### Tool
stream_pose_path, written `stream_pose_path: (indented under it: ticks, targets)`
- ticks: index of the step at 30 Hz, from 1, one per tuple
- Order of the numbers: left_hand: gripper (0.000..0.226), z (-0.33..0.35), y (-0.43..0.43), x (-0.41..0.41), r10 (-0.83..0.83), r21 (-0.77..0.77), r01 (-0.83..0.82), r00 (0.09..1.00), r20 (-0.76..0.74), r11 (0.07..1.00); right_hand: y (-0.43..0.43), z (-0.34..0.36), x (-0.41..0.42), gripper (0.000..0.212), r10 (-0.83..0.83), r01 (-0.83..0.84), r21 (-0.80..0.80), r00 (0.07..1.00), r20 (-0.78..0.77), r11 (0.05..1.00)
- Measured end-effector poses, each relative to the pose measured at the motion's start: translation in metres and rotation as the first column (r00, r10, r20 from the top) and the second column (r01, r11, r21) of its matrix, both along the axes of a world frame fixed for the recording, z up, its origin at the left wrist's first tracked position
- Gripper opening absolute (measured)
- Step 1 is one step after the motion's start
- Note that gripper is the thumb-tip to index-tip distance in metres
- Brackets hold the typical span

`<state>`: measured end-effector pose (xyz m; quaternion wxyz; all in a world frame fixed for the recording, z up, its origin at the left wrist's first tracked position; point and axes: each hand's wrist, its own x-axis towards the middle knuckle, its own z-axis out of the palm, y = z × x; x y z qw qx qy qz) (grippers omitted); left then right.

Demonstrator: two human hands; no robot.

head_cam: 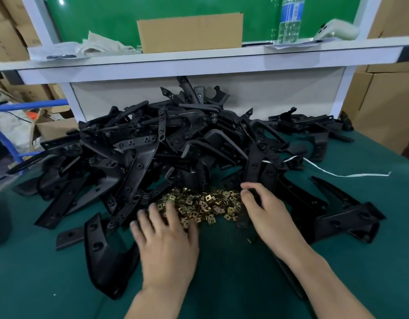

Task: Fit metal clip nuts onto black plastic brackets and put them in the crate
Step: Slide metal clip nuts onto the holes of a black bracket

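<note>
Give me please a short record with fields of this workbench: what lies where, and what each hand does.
surface: green table mat
bracket pile: black plastic brackets heaped across the back and middle of the mat
clip nuts: brass-coloured heap in front of the pile, between the hands
left hand: flat, fingers spread, resting on the nuts
right hand: grips one bracket at the heap's right edge
shelf: cardboard box above the pile

Green-clothed bench [371, 261], surroundings.
White shelf [198, 58] is being backed by a green panel [106, 19]; both sides are being flanked by stacked cardboard cartons [383, 107].
</note>
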<state>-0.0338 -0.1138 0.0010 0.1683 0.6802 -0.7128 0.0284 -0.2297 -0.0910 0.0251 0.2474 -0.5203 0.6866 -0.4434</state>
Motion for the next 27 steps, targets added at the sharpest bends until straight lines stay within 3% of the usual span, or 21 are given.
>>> stream_pose_path:
  ticks: [4,10,14,21,27]
  targets:
    - [0.085,0.005,-0.019,0.015,0.137,0.152,-0.163,0.976,0.167,0.975,0.002,0.002,0.004,0.032,0.009,-0.009,0.005,0.997,-0.082,1.000]
    - [0.087,-0.001,-0.032,0.004,0.001,0.151,-0.037,0.974,0.227,0.988,-0.001,0.001,0.005,0.031,0.008,-0.003,0.028,0.988,-0.154,1.000]
    - [0.097,-0.005,-0.022,-0.002,-0.076,0.153,0.052,0.985,0.156,0.987,-0.001,0.000,0.007,0.031,0.026,-0.022,0.020,0.978,-0.207,1.000]
    - [0.084,-0.012,-0.027,-0.016,-0.274,0.050,0.271,0.959,0.071,0.961,-0.001,-0.001,0.013,0.034,0.104,-0.098,0.035,0.957,-0.272,0.995]
    - [0.076,-0.004,-0.071,-0.015,-0.264,0.038,0.267,0.963,-0.060,0.963,0.001,-0.002,0.010,0.035,0.104,-0.101,0.023,0.968,-0.227,0.995]
